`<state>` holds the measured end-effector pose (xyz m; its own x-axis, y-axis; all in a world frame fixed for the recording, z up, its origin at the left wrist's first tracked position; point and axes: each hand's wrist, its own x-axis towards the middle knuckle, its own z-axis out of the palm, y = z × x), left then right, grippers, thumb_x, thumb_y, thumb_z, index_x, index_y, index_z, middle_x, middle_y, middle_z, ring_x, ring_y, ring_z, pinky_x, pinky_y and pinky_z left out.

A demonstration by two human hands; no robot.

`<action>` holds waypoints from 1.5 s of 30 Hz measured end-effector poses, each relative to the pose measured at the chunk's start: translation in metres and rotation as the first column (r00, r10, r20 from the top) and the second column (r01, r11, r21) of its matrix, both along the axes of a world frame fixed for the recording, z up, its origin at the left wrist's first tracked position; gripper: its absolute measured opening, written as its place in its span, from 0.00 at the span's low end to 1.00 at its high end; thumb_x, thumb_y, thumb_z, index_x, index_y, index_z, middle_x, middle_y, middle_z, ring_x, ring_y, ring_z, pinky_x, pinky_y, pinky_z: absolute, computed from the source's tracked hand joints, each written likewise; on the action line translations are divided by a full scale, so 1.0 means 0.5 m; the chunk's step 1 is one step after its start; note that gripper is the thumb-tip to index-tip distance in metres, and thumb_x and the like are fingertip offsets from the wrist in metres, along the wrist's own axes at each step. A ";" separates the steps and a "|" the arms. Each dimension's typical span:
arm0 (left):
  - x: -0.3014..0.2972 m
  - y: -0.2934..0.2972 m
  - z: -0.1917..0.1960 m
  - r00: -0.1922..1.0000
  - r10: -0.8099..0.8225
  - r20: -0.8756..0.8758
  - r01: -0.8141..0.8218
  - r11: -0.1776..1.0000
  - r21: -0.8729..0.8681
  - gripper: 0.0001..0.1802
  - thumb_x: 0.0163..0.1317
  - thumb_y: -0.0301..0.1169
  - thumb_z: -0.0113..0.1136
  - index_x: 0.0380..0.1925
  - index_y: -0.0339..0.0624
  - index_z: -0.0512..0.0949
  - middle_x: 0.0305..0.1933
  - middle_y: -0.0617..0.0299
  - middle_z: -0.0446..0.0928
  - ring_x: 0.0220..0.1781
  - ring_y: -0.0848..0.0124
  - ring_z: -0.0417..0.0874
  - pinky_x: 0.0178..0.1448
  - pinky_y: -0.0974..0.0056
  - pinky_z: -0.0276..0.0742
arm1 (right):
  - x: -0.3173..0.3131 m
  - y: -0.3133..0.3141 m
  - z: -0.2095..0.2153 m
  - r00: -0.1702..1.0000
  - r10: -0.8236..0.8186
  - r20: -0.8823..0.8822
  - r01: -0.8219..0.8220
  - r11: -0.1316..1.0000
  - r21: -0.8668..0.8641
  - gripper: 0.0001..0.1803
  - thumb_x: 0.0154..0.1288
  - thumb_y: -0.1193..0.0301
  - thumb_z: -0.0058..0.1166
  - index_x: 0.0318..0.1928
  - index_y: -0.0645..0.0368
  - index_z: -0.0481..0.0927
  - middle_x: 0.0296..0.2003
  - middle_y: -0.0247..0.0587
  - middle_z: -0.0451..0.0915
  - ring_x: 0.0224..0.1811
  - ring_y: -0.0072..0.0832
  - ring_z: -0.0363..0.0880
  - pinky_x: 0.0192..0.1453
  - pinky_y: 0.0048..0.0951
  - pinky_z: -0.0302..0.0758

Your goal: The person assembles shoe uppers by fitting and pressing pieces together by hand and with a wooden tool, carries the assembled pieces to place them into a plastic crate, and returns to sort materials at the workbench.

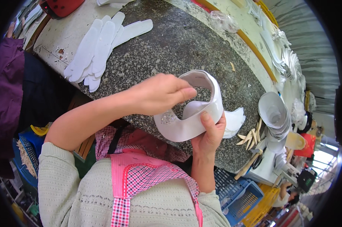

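A white shoe upper [190, 128], curved into an open loop and set with small glittering stones on its left part, is held up over the dark speckled worktop [152, 56]. My right hand [210, 133] grips its near right side, thumb on the outer face and fingers behind it. Across the loop's left side lies my left hand [165, 92], fingers curled in and thumb pointing at the opening. Whether it pinches the edge or a small thing is hidden. White curved pieces [234, 122] lie stacked just beyond my right hand.
White flat insole-shaped pieces [99, 49] are piled at the far left. To the right are pale wooden slivers [250, 138], a hammer [248, 165] and nested grey-white cupped pieces [273, 109]. Blue baskets [241, 198] stand below the right edge. A person in a purple sleeve [6, 75] is at left.
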<state>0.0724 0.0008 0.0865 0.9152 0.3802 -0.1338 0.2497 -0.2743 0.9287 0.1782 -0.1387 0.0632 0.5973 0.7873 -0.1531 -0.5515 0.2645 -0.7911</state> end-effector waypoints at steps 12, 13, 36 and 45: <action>0.030 -0.029 -0.013 0.996 0.082 0.041 -0.039 0.784 -0.619 0.15 0.57 0.35 0.58 0.41 0.36 0.76 0.35 0.65 0.76 0.35 0.79 0.73 0.41 0.72 0.68 | -0.019 -0.030 0.013 0.998 0.064 -0.002 -0.064 0.998 0.014 0.21 0.48 0.76 0.60 0.45 0.65 0.73 0.38 0.41 0.78 0.40 0.28 0.77 0.48 0.29 0.73; 0.029 -0.030 -0.019 0.993 0.083 0.088 -0.017 0.817 -0.576 0.14 0.58 0.32 0.57 0.41 0.36 0.75 0.35 0.64 0.77 0.36 0.78 0.74 0.43 0.71 0.69 | -0.022 -0.029 0.014 0.999 0.048 -0.025 -0.047 0.998 0.047 0.18 0.47 0.78 0.61 0.42 0.66 0.75 0.36 0.40 0.78 0.38 0.26 0.77 0.45 0.28 0.74; -0.009 -0.076 -0.014 0.825 0.282 0.489 -0.366 0.927 0.084 0.13 0.43 0.26 0.67 0.32 0.37 0.80 0.27 0.59 0.77 0.26 0.74 0.77 0.28 0.72 0.71 | -0.012 -0.083 -0.068 0.899 0.097 0.427 -0.102 0.995 -0.013 0.18 0.58 0.65 0.53 0.44 0.65 0.74 0.40 0.44 0.76 0.41 0.26 0.74 0.44 0.28 0.72; -0.010 -0.040 0.060 0.908 -0.415 0.059 0.418 0.907 -0.049 0.09 0.54 0.30 0.58 0.31 0.36 0.75 0.27 0.55 0.72 0.30 0.63 0.76 0.35 0.64 0.70 | 0.111 -0.025 0.083 0.160 0.371 0.915 -0.495 0.832 -0.251 0.16 0.44 0.63 0.64 0.24 0.60 0.72 0.22 0.38 0.71 0.28 0.36 0.70 0.33 0.32 0.67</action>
<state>0.0675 -0.0191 0.1166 0.9942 -0.0444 -0.0984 0.0816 -0.2880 0.9541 0.2336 -0.1513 0.1045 -0.1633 0.9397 0.3004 0.4569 0.3419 -0.8212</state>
